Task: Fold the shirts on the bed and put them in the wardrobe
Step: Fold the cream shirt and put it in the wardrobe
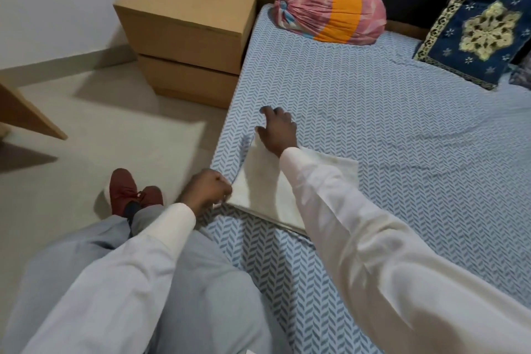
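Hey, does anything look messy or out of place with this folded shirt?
Nothing stands out. The folded shirt lies flat and neat near the bed edge, left hand gripping its near corner, right hand at its far corner.

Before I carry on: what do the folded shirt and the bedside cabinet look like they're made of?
The folded shirt: thin woven cloth, likely cotton, matte off-white; it lies flat with crisp folded edges. The bedside cabinet: probably laminated board, smooth matte tan; flat faces, sharp corners, no visible grain.
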